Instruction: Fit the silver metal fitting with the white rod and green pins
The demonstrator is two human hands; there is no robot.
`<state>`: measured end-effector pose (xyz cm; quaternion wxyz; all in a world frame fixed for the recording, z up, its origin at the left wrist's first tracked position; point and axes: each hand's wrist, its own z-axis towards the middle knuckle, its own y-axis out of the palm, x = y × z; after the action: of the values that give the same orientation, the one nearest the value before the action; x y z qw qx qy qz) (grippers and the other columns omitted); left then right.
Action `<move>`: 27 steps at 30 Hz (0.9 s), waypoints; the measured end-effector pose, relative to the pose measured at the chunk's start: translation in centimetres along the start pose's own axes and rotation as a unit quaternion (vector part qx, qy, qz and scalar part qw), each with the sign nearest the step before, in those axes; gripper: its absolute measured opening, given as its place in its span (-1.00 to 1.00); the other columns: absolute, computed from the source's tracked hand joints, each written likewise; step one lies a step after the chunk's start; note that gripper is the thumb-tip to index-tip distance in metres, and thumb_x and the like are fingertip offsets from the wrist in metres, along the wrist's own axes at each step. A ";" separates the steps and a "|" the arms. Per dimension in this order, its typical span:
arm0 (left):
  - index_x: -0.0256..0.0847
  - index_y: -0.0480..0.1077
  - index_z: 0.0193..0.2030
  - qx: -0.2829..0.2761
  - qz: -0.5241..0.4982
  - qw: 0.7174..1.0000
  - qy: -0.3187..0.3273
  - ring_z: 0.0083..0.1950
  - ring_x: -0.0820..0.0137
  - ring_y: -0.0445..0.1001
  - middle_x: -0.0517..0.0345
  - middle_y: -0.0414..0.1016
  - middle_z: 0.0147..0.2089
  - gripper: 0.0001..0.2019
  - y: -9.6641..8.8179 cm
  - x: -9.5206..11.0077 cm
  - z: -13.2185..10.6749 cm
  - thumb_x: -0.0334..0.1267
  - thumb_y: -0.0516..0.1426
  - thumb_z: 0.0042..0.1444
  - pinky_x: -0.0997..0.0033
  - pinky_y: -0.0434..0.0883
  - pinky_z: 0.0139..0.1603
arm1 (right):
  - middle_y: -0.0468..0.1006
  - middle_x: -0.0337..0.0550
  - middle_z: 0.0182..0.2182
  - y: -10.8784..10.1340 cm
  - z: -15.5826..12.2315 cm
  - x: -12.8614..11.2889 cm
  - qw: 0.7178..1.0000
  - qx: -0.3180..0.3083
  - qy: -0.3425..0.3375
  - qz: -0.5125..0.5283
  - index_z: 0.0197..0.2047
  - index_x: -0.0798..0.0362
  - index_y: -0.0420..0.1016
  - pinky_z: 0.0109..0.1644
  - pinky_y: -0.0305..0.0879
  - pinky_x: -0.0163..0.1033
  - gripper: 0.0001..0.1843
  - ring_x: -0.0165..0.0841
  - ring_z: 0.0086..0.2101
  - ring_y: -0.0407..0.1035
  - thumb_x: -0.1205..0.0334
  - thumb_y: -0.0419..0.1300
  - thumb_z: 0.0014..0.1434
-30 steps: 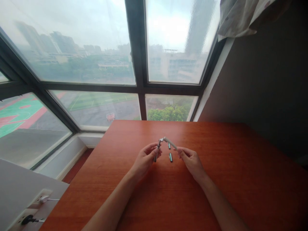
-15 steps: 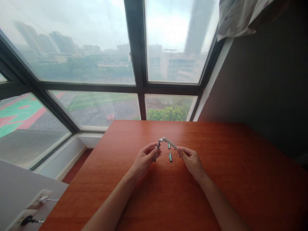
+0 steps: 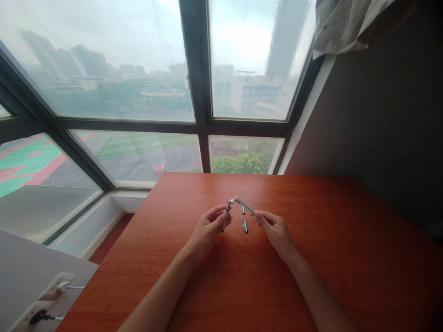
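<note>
My left hand is closed around a slim, silvery razor handle, held tilted with its forked metal head up. Between the thumb and fingers of my right hand is a pale, slender stick, perhaps a brush. Its thicker far end is right beside the razor's head; whether they touch I cannot tell. Two small dark pieces with greenish strips, like razor cartridges, lie on the table between my hands. The farther cartridge is partly behind the stick, and the nearer cartridge shows fully.
Both forearms reach over a reddish-brown wooden table. Large windows with dark frames rise beyond its far edge. At lower left, plugs sit in wall sockets. A pale curtain hangs at upper right beside a dark wall.
The stick's far end has shifted very slightly to the right, away from the razor's head. My hands and the cartridges stay where they were.
</note>
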<state>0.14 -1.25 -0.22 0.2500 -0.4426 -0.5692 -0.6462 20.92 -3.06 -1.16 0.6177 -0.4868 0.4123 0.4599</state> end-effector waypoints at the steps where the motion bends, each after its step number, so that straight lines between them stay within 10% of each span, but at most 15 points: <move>1: -0.24 0.51 -0.12 -0.001 0.001 1.000 0.000 -0.26 0.40 0.42 0.05 0.51 -0.29 -0.71 0.0 0.0 0.0 -0.27 0.30 -0.02 0.41 0.30 -0.16 | 0.35 -0.22 -0.57 0.0 0.0 0.0 1.000 -0.001 -0.002 -0.004 -0.22 0.17 0.62 -0.42 0.15 -0.32 -0.48 -0.38 -0.49 0.24 -0.14 0.10 0.15; 27: -0.24 0.52 -0.14 -0.003 0.004 1.000 -0.007 -0.28 0.41 0.41 0.05 0.50 -0.31 -0.70 0.3 0.2 -0.1 -0.24 0.31 -0.05 0.42 0.30 -0.19 | 0.40 -0.19 -0.56 -0.2 0.1 0.2 0.999 0.026 -0.024 -0.029 -0.29 0.16 0.61 -0.39 0.22 -0.30 -0.48 -0.33 -0.47 0.31 -0.16 0.10 0.14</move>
<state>0.22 -1.37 0.08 0.2471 -0.4504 -0.5675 -0.6435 21.12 -2.90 -1.28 0.6527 -0.4711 0.3951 0.4426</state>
